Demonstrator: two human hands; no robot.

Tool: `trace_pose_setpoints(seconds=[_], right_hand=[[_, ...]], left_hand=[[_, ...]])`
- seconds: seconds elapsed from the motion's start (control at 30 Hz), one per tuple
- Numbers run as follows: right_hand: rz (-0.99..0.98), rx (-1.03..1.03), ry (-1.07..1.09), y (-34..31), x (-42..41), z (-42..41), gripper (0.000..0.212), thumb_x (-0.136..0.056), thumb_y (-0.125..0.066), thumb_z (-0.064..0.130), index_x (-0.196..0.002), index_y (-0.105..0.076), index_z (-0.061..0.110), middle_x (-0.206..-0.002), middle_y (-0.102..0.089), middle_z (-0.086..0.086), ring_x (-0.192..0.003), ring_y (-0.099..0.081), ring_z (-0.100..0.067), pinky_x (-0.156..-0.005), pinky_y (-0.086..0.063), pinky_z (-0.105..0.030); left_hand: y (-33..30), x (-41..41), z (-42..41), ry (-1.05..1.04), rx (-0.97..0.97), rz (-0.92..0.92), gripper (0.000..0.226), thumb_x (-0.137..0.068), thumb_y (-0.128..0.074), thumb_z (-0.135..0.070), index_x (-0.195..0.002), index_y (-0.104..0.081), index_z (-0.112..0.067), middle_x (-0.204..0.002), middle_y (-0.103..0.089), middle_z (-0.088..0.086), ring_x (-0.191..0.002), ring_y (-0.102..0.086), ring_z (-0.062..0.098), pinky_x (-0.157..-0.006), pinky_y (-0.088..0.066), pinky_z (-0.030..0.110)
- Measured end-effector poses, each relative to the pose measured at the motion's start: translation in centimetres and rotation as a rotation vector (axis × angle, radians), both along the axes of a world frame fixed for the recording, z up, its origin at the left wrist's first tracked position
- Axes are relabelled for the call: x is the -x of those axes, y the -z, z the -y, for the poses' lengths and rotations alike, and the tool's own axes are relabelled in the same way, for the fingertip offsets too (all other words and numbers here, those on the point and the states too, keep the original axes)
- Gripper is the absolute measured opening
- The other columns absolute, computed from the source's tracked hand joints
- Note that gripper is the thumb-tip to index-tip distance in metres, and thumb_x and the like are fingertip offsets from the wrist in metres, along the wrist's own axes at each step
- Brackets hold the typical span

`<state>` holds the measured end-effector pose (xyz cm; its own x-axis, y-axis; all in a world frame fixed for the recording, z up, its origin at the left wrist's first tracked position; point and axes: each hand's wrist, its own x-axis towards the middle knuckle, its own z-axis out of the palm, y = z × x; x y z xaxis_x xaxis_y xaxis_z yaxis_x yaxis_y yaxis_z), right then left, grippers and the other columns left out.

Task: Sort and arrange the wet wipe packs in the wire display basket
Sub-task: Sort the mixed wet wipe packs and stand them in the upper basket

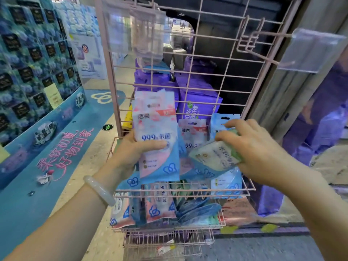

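The left hand [131, 149] (a pale bracelet [99, 190] sits on its wrist) holds a pink and blue pack [156, 136] upright, thumb pressed across its front. More packs stand in the pink wire basket [180, 190]. The right hand [250, 149] grips a green pack [216, 155], tilted, with curled fingers.

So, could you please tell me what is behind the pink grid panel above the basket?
Through the pink grid panel, stacked purple packs show. The upright pink-and-blue pack in the left hand covers their lower left, so nothing can be seen there.
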<state>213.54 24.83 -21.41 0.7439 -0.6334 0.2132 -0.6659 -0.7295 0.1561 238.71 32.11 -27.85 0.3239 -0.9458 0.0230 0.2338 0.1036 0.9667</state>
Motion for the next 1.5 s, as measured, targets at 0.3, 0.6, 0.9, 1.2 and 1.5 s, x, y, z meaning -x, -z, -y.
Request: trace_pose_setpoints(seconds=[0.3,0.6,0.9,1.2,1.5], right_hand=[[0.037,-0.135,0.2,-0.2,3.8,1.9,0.066,-0.065,-0.069,0.009,-0.125,-0.048,0.026,-0.106,-0.042,-0.004,-0.101,-0.043,-0.03,-0.089,-0.042,-0.04],[0.264,0.003,-0.053,-5.1,4.3,0.5,0.074,-0.045,-0.082,-0.002,-0.11,-0.058,0.025,-0.093,-0.045,0.0,-0.09,-0.051,-0.031,-0.083,-0.046,-0.037],[0.082,-0.224,-0.355,-3.4,-9.8,-1.1,0.058,-0.073,-0.065,0.007,-0.123,-0.05,0.03,-0.113,-0.039,-0.003,-0.111,-0.039,-0.022,-0.091,-0.038,-0.032],[-0.162,-0.41,-0.358,2.7,-20.8,-1.0,0.078,-0.073,-0.072,0.02,-0.14,-0.033,0.022,-0.146,-0.029,-0.011,-0.134,-0.027,-0.029,-0.109,-0.028,-0.035],[0.331,-1.104,0.212,7.8,-18.9,-2.7,0.014,-0.089,-0.055,0.03,-0.095,-0.057,0.017,-0.088,-0.06,-0.002,-0.078,-0.057,-0.018,-0.071,-0.048,-0.027]], left_hand=[[3.4,6.0,4.4,0.13,-0.343,0.124,0.071,-0.059,-0.085,-0.009,-0.116,-0.043,-0.008,-0.113,-0.066,0.01,-0.099,-0.066,0.024,-0.091,-0.052,0.043],[2.7,5.8,2.7,0.261,-0.513,0.993,0.079,-0.08,-0.051,-0.063,-0.138,-0.033,-0.013,-0.138,-0.048,0.009,-0.125,-0.046,0.028,-0.105,-0.039,0.041],[0.4,-5.6,-2.7,-0.621,-0.303,0.444,0.02,-0.092,-0.047,-0.01,-0.096,-0.065,-0.001,-0.09,-0.065,0.016,-0.075,-0.062,0.025,-0.077,-0.049,0.032],[2.2,-5.2,-5.3,-0.475,-0.474,0.819,0.03,-0.089,-0.054,-0.033,-0.108,-0.062,-0.011,-0.105,-0.066,0.01,-0.11,-0.057,0.029,-0.089,-0.042,0.035],[2.9,-5.2,-6.0,-0.21,-0.705,0.94,0.052,-0.084,-0.062,-0.035,-0.127,-0.045,-0.011,-0.128,-0.053,0.014,-0.115,-0.052,0.031,-0.086,-0.043,0.03]])
